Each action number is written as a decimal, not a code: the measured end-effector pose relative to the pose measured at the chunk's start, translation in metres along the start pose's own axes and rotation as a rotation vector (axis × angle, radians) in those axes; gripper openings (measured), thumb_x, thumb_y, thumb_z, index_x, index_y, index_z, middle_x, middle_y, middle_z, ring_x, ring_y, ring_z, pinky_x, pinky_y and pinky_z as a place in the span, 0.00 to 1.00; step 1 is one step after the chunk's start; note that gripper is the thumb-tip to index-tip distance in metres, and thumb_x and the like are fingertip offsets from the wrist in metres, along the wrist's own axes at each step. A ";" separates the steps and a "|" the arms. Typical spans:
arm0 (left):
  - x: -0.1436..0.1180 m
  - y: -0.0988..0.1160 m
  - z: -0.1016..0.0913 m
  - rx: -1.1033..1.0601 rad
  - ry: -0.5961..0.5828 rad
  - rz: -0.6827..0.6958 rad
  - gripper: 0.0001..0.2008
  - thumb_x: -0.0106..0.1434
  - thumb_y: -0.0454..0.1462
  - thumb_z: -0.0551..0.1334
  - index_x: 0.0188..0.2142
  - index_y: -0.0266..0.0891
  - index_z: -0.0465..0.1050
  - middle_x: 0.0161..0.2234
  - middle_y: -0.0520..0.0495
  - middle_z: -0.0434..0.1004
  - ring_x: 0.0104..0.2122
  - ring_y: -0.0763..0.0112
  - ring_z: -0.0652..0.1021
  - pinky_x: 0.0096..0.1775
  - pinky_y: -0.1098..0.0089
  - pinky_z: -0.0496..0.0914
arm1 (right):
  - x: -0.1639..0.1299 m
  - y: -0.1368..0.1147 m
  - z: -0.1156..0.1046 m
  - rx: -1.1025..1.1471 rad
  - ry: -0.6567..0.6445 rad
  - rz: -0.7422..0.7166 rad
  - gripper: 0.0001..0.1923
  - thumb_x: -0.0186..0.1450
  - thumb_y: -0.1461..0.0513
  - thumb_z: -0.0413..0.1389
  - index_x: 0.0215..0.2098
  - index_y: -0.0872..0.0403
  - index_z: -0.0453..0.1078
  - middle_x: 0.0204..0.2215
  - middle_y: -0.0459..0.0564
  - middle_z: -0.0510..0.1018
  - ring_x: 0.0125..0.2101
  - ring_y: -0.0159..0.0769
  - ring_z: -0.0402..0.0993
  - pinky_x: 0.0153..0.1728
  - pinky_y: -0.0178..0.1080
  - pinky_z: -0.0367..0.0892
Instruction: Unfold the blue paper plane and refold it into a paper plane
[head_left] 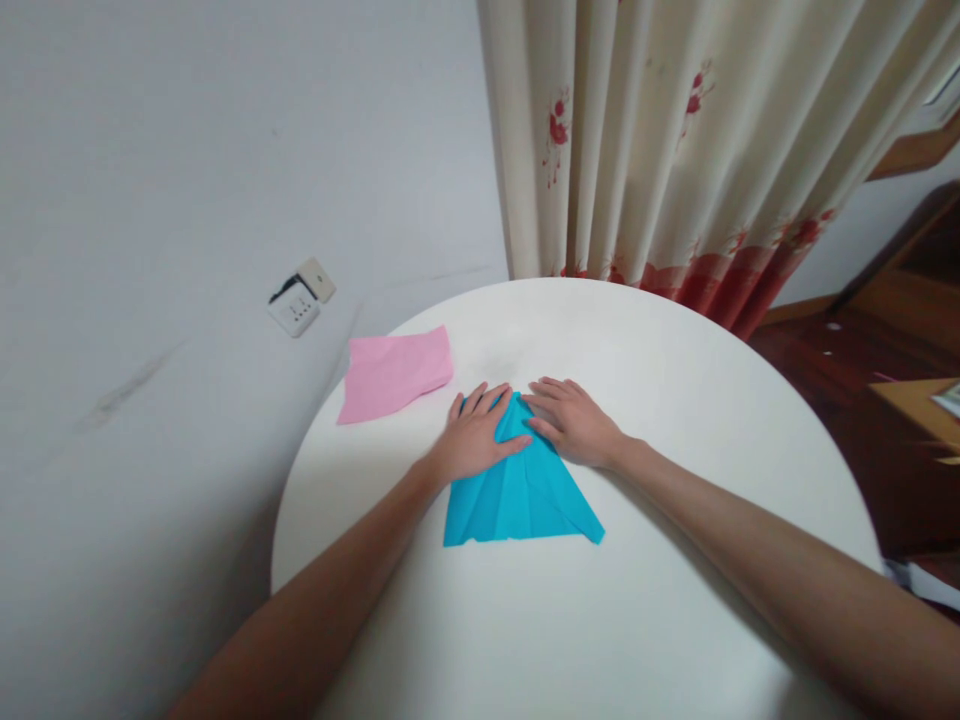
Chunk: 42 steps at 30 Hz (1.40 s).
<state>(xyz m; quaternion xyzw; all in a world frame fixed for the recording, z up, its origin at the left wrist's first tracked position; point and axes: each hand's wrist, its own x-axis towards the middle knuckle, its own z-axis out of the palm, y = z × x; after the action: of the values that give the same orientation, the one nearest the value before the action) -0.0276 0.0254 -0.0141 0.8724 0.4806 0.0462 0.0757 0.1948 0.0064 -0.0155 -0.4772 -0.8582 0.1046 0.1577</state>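
Note:
A sheet of blue paper [517, 505] lies on the white round table, creased in lines that fan out from its narrow far end to its wide near edge. My left hand [476, 435] rests on its left side, fingers spread and thumb stretched across the creases. On the right edge, my right hand [574, 420] lies with fingers extended, its thumb and fingertips touching the paper. Part of the blue sheet's upper left is hidden under my left hand. A pink sheet of paper [397, 372] lies flat beyond my left hand.
The white table [675, 600] has a curved edge close to the wall on the left. A wall socket [296, 308] sits there. Behind the table hangs a cream curtain [637, 130] with red flowers. Brown wooden furniture [911, 410] stands at the right.

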 end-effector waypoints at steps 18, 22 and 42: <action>-0.002 0.002 -0.002 0.016 0.003 0.009 0.41 0.65 0.62 0.49 0.70 0.47 0.47 0.71 0.49 0.48 0.69 0.50 0.47 0.65 0.43 0.43 | 0.003 -0.006 0.006 -0.128 -0.038 0.090 0.36 0.71 0.41 0.34 0.70 0.49 0.51 0.71 0.53 0.49 0.70 0.49 0.40 0.67 0.56 0.38; -0.003 0.004 -0.004 0.002 0.007 0.019 0.40 0.65 0.61 0.51 0.70 0.47 0.48 0.70 0.47 0.49 0.69 0.49 0.48 0.65 0.41 0.43 | 0.003 -0.005 0.006 -0.125 -0.024 0.102 0.38 0.71 0.41 0.37 0.70 0.53 0.50 0.71 0.54 0.50 0.70 0.48 0.40 0.67 0.54 0.39; -0.004 0.006 -0.002 0.008 0.000 0.069 0.36 0.67 0.61 0.47 0.70 0.53 0.48 0.71 0.49 0.47 0.70 0.50 0.48 0.65 0.43 0.44 | -0.010 0.005 -0.007 -0.014 -0.186 0.045 0.42 0.68 0.39 0.42 0.72 0.52 0.44 0.71 0.57 0.42 0.70 0.52 0.34 0.66 0.62 0.35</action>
<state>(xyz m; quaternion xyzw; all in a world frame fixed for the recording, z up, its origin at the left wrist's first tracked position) -0.0257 0.0189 -0.0108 0.8888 0.4504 0.0466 0.0705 0.2058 0.0002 -0.0126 -0.4856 -0.8590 0.1458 0.0714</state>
